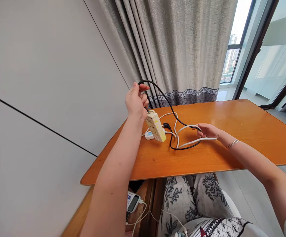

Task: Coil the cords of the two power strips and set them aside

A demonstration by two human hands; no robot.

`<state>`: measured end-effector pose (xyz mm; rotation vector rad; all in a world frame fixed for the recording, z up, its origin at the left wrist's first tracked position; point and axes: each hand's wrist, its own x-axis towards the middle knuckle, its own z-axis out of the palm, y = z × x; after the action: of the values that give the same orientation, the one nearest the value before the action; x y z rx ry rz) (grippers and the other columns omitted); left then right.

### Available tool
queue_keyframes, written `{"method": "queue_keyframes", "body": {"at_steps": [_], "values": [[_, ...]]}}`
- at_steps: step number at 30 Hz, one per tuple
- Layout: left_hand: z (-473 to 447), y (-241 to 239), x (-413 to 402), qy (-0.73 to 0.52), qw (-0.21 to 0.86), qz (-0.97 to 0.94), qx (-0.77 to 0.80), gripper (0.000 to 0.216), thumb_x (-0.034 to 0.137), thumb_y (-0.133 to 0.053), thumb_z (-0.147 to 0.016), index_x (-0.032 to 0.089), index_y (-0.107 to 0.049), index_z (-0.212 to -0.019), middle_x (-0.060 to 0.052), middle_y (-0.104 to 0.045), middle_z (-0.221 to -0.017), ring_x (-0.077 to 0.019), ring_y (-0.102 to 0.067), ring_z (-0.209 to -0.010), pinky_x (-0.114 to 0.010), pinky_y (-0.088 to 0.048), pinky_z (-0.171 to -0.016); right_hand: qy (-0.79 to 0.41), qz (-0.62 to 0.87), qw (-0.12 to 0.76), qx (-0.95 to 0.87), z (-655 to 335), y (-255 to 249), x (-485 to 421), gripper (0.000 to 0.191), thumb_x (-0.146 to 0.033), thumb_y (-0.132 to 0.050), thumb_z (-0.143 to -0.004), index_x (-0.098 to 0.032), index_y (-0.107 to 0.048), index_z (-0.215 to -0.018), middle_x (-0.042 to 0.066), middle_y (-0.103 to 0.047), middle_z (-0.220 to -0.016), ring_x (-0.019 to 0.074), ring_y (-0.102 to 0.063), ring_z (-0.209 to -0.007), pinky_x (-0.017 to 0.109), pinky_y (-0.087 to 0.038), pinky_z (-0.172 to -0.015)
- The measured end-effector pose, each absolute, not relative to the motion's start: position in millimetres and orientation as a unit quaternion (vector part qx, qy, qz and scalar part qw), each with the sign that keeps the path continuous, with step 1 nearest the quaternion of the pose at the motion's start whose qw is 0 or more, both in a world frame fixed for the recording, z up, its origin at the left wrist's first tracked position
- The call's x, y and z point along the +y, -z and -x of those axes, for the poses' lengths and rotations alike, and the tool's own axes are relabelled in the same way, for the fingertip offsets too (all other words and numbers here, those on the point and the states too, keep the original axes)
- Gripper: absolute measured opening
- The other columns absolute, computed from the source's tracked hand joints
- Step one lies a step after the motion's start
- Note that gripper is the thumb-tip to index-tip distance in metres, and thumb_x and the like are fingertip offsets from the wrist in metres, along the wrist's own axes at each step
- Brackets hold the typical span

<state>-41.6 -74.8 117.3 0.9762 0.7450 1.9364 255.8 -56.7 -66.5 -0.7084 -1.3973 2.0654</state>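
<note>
My left hand [138,100] is raised above the table's far left part, its fingers closed on a black cable [167,101]. Just below it hangs a yellowed power strip [156,126], tilted; the cable's end at the strip is partly hidden by the hand. My right hand [206,130] is low over the table, fingers closed around the black cable and a white cable [191,142], which cross in loose loops. Between the hands lies a black plug [167,126] with its prongs toward the yellowed strip. A smaller white power strip [149,135] rests behind it.
The orange wooden table [244,131] meets a grey wall [46,82] on the left and a curtain [182,49] behind. Below its front edge, a white device with a dark screen [133,203] and white charging wires [143,214] lie beside my legs.
</note>
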Motion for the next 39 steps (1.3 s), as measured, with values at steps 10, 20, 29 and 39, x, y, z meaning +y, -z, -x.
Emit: {"method": "queue_keyframes", "body": {"at_steps": [10,20,29,39], "values": [[23,-130,-97,-0.773,0.380,-0.417,0.290,0.042,0.033,-0.064,-0.097,0.017,-0.062,-0.058,-0.001,-0.067,-0.064,-0.0011,-0.022,-0.034,-0.023,-0.010,-0.035,-0.796,0.322,0.268,-0.436,-250,60,-57,0.029,-0.034,-0.044,-0.106,-0.013,-0.063,-0.098,0.000,-0.059,-0.064,0.0152,-0.072,-0.067,0.020,-0.059,-0.058],[9,-148,-133,-0.787,0.368,-0.425,0.254,0.056,0.018,-0.037,-0.108,0.014,-0.061,-0.058,-0.002,-0.066,-0.065,-0.0018,-0.020,-0.036,-0.025,-0.011,-0.037,-0.748,0.276,0.334,-0.503,-236,65,-75,0.019,-0.031,-0.079,-0.075,-0.017,-0.066,-0.074,0.005,-0.071,-0.081,0.0174,-0.070,-0.087,0.035,-0.055,-0.098],[19,-163,-145,-0.809,0.345,-0.398,0.262,0.054,0.021,-0.034,-0.109,0.014,-0.057,-0.061,-0.001,-0.064,-0.065,-0.0011,-0.018,-0.034,-0.023,-0.009,-0.035,-0.116,0.430,0.585,-0.678,-280,-13,-46,0.015,-0.025,-0.061,-0.083,-0.021,-0.073,-0.090,0.006,-0.068,-0.091,0.0214,-0.061,-0.093,0.040,-0.049,-0.092],[71,-128,-97,-0.774,0.412,-0.377,0.299,0.046,0.052,-0.057,-0.099,0.022,-0.053,-0.064,0.002,-0.056,-0.051,-0.0036,-0.021,-0.033,-0.024,-0.010,-0.034,0.112,0.614,0.534,-0.570,-384,-121,-8,0.011,-0.018,-0.058,-0.093,-0.018,-0.067,-0.097,0.010,-0.059,-0.095,0.0202,-0.052,-0.087,0.042,-0.040,-0.092]]}}
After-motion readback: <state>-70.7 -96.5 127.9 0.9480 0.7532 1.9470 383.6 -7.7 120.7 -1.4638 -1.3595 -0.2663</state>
